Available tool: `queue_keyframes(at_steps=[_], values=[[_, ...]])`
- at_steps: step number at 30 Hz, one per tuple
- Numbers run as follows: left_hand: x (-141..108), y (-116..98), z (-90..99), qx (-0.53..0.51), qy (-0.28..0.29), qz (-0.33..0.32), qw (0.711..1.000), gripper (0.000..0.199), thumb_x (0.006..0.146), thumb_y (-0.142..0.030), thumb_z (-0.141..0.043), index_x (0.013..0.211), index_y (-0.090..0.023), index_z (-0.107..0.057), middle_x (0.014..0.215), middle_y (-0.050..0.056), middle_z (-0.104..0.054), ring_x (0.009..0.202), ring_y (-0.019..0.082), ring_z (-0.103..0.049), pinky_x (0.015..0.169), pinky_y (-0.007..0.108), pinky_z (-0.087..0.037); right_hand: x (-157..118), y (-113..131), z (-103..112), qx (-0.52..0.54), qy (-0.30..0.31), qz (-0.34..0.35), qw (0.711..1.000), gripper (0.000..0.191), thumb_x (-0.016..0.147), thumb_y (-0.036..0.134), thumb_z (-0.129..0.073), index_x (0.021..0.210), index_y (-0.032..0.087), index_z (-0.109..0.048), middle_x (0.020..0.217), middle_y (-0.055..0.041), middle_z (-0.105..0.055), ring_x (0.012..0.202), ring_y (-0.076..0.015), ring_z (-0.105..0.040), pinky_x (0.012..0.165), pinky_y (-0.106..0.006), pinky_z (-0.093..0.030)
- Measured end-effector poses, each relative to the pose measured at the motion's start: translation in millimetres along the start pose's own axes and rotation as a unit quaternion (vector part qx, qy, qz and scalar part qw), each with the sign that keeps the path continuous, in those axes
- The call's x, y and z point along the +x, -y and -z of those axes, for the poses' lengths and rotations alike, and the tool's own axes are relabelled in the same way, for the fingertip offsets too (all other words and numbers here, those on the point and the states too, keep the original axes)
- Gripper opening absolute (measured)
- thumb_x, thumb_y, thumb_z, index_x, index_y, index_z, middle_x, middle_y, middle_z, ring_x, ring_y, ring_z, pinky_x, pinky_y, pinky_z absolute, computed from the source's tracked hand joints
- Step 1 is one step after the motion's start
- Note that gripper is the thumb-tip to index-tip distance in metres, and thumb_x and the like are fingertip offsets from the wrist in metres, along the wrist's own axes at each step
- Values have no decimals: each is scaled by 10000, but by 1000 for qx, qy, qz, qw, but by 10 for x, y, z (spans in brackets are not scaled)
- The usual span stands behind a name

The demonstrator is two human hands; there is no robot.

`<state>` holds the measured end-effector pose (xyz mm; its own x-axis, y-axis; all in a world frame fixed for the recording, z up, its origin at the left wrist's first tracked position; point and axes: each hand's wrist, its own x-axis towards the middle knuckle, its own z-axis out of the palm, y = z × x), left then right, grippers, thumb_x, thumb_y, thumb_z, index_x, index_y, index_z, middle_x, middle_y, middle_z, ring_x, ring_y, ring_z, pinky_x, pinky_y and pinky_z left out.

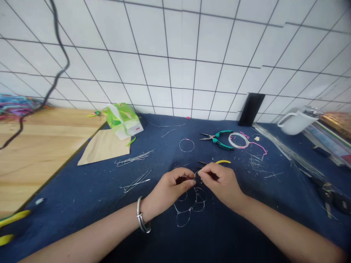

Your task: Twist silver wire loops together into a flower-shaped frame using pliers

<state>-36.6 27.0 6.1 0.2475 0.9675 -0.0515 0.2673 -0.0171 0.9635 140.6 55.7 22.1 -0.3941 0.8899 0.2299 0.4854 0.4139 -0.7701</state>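
A piece of thin silver wire bent into several linked loops (190, 209) hangs below my fingers, with small pink bits at its joints. My left hand (174, 184) pinches the top of this wire piece between thumb and fingertips. Close beside it, my right hand (221, 182) pinches a wire end at the same joint. Behind the right hand lie yellow-handled pliers (223, 161), partly hidden by it. Farther back, a single wire ring (187, 145) with a pink bit rests on the blue cloth (161, 233).
Teal-handled pliers (219, 138) and a white ring-shaped coil (238, 140) lie behind my hands. Loose wire pieces (135, 157) are on the left, near a tan paper sheet (102, 148) and green packet (123, 118). A white mug (294, 123) stands at right. A dark cable (59, 73) hangs at left.
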Motion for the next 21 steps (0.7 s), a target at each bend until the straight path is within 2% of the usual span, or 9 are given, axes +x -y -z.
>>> queue_keyframes(at_steps=[3,7,10,12,17,21], values=[[-10,-21,-1,8,10,-21,1000,137,794,-237,-551,891,-166,-616,846,26,-605,784,145,-543,725,269,-421,-4,-8,-27,-10,-7,12,1000,130,796,180,-524,676,193,-572,621,53,-546,571,-64,-483,568,-189,-364],[-19,-52,9,25,24,-27,999,126,812,-206,-515,843,-167,-630,786,12,-592,736,131,-531,700,261,-413,-6,-40,-38,-33,-21,22,999,140,794,166,-518,666,191,-567,607,53,-541,560,-65,-477,579,-195,-365],[-13,-51,14,19,35,-27,999,136,825,-243,-514,846,-163,-622,781,13,-584,727,129,-522,683,255,-412,-7,-51,-45,-36,-19,35,999,139,798,167,-509,678,192,-576,638,43,-557,599,-73,-499,603,-198,-375],[-7,-40,15,26,29,-33,999,152,829,-262,-515,788,-158,-618,734,5,-560,686,120,-504,653,246,-404,-4,-42,-46,-24,-3,31,999,133,793,163,-509,686,193,-582,657,39,-566,618,-77,-511,605,-197,-381],[-3,-16,20,48,1,-56,997,152,833,-242,-510,741,-165,-603,704,-5,-535,659,112,-491,631,238,-393,7,-15,-20,36,61,-32,997,91,796,187,-506,738,201,-575,635,45,-558,573,-76,-506,554,-193,-392],[-9,-8,28,84,-13,-87,993,150,828,-215,-505,719,-176,-601,692,-1,-550,660,119,-503,642,251,-396,0,-22,7,52,85,-40,994,93,812,203,-487,758,202,-563,629,45,-545,566,-78,-511,552,-197,-401]])
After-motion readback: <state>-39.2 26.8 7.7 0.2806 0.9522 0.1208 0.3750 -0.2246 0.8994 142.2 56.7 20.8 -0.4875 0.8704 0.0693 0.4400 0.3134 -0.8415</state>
